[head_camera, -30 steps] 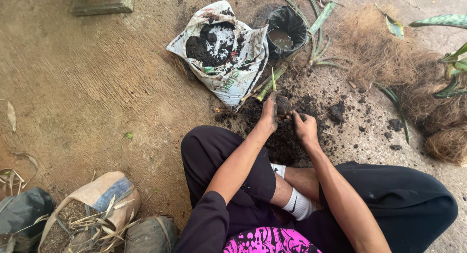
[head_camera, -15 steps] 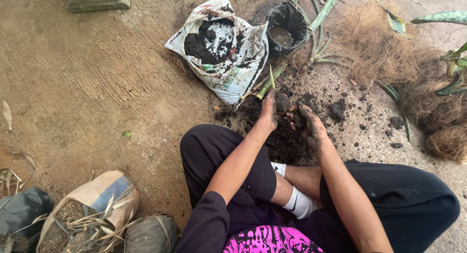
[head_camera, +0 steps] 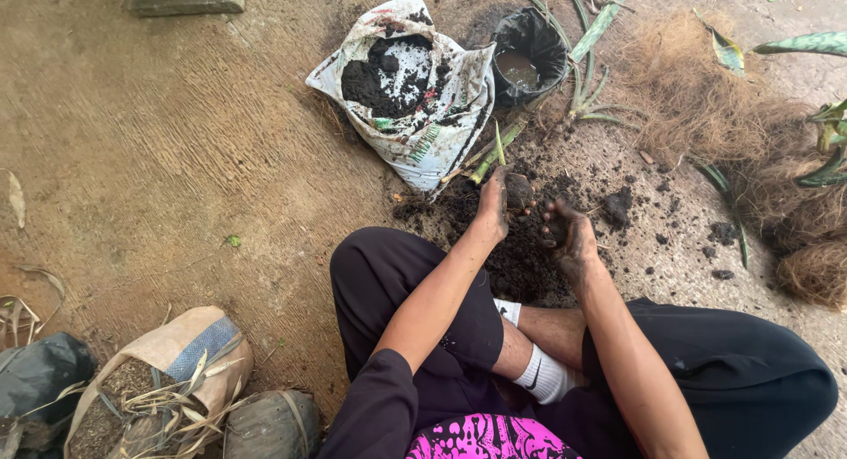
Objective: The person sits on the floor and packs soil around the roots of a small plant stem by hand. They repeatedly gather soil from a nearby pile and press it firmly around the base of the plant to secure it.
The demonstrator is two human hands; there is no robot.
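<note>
We sat cross-legged on the concrete floor (head_camera: 176, 159) with both hands over the soil heap (head_camera: 520, 256) that lay loose just in front of our shins. Our left hand (head_camera: 494, 203) was cupped around a dark clod (head_camera: 518, 191), fingers curled and gripping it lightly above the heap. Our right hand (head_camera: 565, 234) was half-curled, palm turned inward and caked with soil; we could not tell whether it held anything more than crumbs. The white sack (head_camera: 406, 88), open and part-filled with soil, lay beyond the heap, with a black pot (head_camera: 529, 53) just beside it and cut green leaves (head_camera: 582, 88) trailing from the pot's side. Brown fibre (head_camera: 706, 97) was piled to the right, well apart from the hands. In our judgement, breaking a clod went best when it was held low over the heap, so that crumbs fell back onto it, and pressed between thumb and fingers rather than squeezed in a fist.
</note>
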